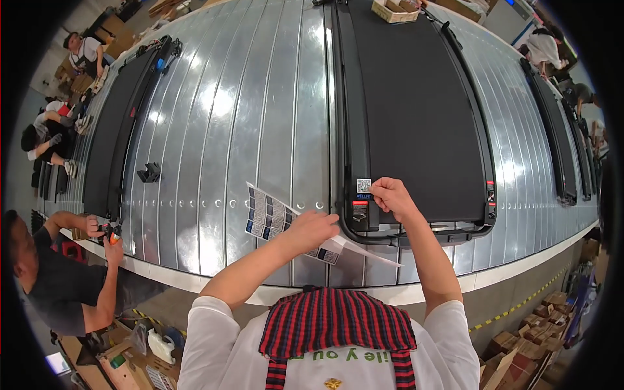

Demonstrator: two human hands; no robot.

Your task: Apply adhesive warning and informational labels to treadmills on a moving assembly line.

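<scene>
A black treadmill deck (416,110) with a wide belt and dark side rails lies in front of me on the metal slat surface. At its near left corner my right hand (392,197) pinches the edge of a small QR-code sticker (364,186). The sticker lies against the corner, just above a red and black warning label (360,212). My left hand (315,231) holds a curling sheet of stickers (266,214) beside the treadmill's near left end. Its fingers are closed over the sheet and partly cover it; several printed stickers show on both sides of the hand.
A carton tray (395,10) rests on the treadmill's far end. Another treadmill (123,117) lies to the left, where a person (71,273) works with a tool; more decks (549,136) lie right. A small black bracket (149,172) sits on the slats. Cardboard boxes (520,344) stand behind the white edge.
</scene>
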